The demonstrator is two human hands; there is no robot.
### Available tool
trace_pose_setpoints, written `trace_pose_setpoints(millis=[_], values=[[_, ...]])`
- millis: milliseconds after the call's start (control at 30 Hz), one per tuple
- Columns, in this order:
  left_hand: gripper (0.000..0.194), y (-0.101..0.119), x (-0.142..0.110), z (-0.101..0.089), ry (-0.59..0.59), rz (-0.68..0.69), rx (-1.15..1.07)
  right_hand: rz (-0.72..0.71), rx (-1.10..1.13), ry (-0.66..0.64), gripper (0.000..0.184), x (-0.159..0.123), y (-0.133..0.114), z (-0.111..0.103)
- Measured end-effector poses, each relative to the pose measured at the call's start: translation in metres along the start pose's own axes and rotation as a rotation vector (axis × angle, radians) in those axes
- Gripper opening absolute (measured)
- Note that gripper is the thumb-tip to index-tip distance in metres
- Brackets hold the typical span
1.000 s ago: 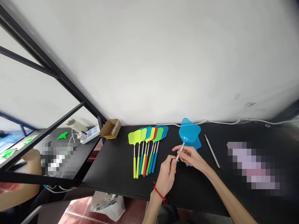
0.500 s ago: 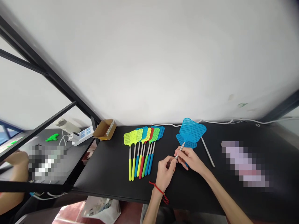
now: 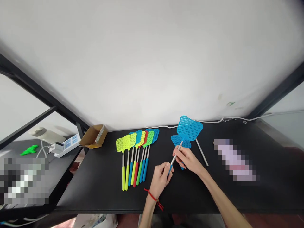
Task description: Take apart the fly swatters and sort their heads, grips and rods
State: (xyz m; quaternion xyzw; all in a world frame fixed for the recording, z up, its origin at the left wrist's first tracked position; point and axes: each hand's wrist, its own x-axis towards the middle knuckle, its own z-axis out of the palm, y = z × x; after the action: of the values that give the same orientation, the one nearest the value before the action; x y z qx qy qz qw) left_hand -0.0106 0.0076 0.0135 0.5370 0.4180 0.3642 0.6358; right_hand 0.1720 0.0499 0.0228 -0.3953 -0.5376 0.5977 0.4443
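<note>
1. So, far left, behind black bars [image 3: 42, 122], a white bottle [image 3: 47, 134] lies near a bright green thing [image 3: 29, 149]. Close by are a white plug [image 3: 56, 147] and a white power strip [image 3: 72, 143]. A blurry patch [image 3: 26, 180] covers something there, and I cannot tell what.
2. Next comes an open brown box [image 3: 92, 137], on the black table [image 3: 99, 177] near the wall [image 3: 147, 69]. Down below the table is a white bag [image 3: 109, 220] with bits in it.
3. Then there is a row of fly swatters [image 3: 134, 158], lying side by side, with their heads overlapping. Their handles are yellow, blue, red and green.
4. The left hand [image 3: 160, 179] has a red string [image 3: 154, 199] around its wrist. It is closed on the blue handle [image 3: 169, 169] of a big blue swatter [image 3: 189, 128].
5. The right hand [image 3: 188, 159] pinches the shiny metal stick [image 3: 176, 155] of that same swatter, up nearer its head. The two hands are near each other but not touching. The swatter tilts up to the right.
6. Another blue swatter head [image 3: 177, 141] lies partly behind it.
7. Just right is a thin gray rod [image 3: 201, 152] on the table. A white cord [image 3: 209, 121] runs along the wall.
8. Farther right, a pinkish blurry shape [image 3: 235, 161] lies on the table.
</note>
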Motion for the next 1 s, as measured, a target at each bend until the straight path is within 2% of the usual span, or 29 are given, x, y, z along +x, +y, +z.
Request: trace_pose_setpoints(millis=[100,267,433,667,1000], values=[[0.046,0.001,0.000,-0.001,-0.008,0.011,0.015,-0.022,0.033,0.029,0.037,0.000,-0.002,-0.003],[0.044,-0.001,-0.002,-0.002,0.021,0.055,0.032,-0.090,0.073,0.157,0.033,-0.001,-0.005,-0.016],[0.042,-0.001,-0.002,-0.001,0.212,0.095,0.051,-0.127,0.100,0.254,0.037,-0.002,-0.006,-0.034],[0.028,0.009,0.015,0.011,0.379,0.228,0.568,-0.096,0.155,0.270,0.038,-0.004,-0.005,-0.045],[0.021,0.002,0.055,0.034,0.427,0.176,0.897,-0.016,0.103,0.208,0.043,-0.005,-0.004,-0.050]])
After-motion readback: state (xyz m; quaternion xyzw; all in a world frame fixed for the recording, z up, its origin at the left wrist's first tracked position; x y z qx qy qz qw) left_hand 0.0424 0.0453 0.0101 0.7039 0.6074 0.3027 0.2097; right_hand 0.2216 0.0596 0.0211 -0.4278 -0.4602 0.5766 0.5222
